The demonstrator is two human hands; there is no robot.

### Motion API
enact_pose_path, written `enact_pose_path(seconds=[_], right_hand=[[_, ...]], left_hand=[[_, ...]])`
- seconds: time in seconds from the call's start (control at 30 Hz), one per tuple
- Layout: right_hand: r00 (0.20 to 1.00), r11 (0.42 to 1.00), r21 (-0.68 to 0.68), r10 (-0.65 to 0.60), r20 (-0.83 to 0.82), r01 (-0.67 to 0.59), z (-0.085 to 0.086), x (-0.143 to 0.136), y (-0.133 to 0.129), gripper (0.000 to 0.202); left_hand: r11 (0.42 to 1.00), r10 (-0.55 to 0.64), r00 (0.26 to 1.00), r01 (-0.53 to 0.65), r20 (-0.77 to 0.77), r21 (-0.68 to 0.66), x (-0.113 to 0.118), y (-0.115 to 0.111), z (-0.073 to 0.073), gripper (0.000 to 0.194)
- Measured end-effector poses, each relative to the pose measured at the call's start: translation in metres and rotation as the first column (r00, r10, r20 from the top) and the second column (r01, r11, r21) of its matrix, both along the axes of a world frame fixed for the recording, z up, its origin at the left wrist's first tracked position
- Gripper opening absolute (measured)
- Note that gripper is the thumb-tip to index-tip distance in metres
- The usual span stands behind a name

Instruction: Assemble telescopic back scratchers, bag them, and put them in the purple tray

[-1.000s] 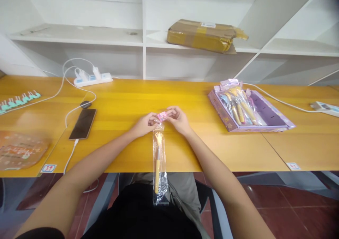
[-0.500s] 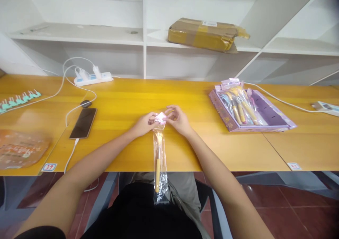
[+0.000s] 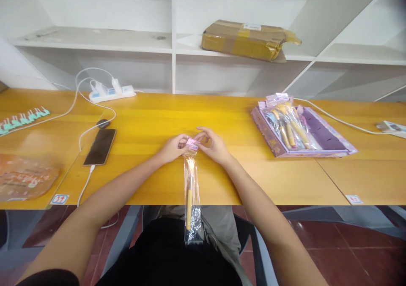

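Note:
A yellow back scratcher (image 3: 189, 210) with a metal shaft lies in a long clear plastic bag (image 3: 196, 224), its handle end hanging past the table's front edge above my lap. At the bag's top is a small pink and white header card (image 3: 192, 143). My left hand (image 3: 174, 148) pinches the left side of this card, fingers curled. My right hand (image 3: 213, 144) holds the card's right edge between thumb and a fingertip, its other fingers bent and raised. Both wrists stay low over the tabletop.
To the right a purple tray (image 3: 317, 153) holds several bagged back scratchers (image 3: 290, 127). A phone (image 3: 100, 147) on a cable, a power strip (image 3: 112, 93), an orange bag (image 3: 27, 177) and green items (image 3: 23, 120) lie left. A taped carton (image 3: 242, 41) sits on the shelf.
The pink header card has tilted and folded between my fingers, showing more pink. My right fingers have shifted slightly to the left; the bag hangs as before.

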State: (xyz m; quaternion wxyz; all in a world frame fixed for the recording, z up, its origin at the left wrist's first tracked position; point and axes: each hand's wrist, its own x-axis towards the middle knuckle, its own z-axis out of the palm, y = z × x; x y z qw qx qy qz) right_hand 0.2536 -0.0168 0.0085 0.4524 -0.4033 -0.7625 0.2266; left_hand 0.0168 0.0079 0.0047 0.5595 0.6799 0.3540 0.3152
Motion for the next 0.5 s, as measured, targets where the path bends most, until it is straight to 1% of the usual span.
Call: enact_pose_path(seconds=[0.2,0.3,0.37,0.43,0.5], right_hand=[[0.999,0.999,0.031,0.027,0.029,-0.028,0.006,-0.002,-0.005,0.042],[0.998,0.999,0.032,-0.039,-0.049,0.040,0.004,-0.002,-0.004,0.036],[0.987,0.997,-0.033,-0.071,-0.142,0.067,0.001,-0.002,0.000,0.040],[0.975,0.991,-0.129,-0.053,-0.214,0.026,-0.003,-0.002,0.004,0.045],[0.964,0.979,-0.204,-0.038,-0.262,-0.017,-0.007,-0.001,0.007,0.045]], left_hand=[[1.000,0.004,1.000,-0.004,0.003,-0.004,0.000,0.000,0.000,0.039],[1.000,-0.004,1.000,0.004,0.022,-0.009,0.000,0.000,-0.001,0.040],[1.000,-0.009,0.999,0.009,0.042,-0.008,0.000,0.000,-0.001,0.041],[1.000,-0.014,0.999,0.014,0.049,-0.002,0.000,-0.001,0.000,0.048],[1.000,-0.021,0.999,0.020,0.041,0.023,0.000,-0.002,0.002,0.059]])
